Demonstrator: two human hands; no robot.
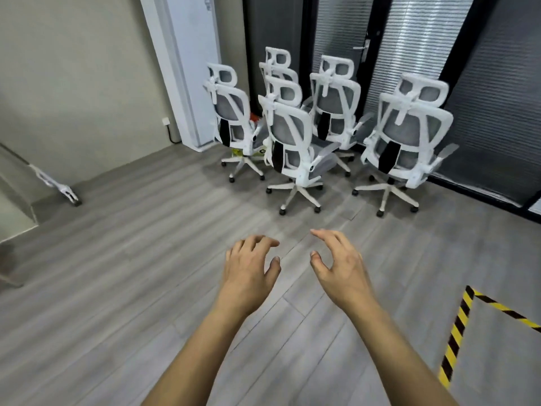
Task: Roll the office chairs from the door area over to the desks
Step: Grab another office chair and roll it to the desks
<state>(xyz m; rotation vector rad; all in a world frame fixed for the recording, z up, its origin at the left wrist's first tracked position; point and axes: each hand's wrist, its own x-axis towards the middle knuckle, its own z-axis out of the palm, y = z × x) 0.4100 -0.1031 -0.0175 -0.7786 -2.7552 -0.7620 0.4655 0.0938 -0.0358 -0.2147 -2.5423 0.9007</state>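
Observation:
Several white-framed office chairs with grey mesh backs stand grouped by the dark door [369,39], their backs toward me. The nearest chair [288,133] is in the middle, another chair [409,133] is at the right, and a third chair [228,112] is at the left; more stand behind them. My left hand [248,268] and my right hand [341,262] are stretched out side by side over the floor, well short of the nearest chair. Both hands hold nothing, fingers loosely curved and spread.
A tall white cabinet unit [187,68] stands in the corner left of the chairs. A white stick-like appliance [55,186] leans by the left wall. Yellow-black hazard tape [459,332] marks the floor at the lower right. Grey plank floor lies between me and the chairs.

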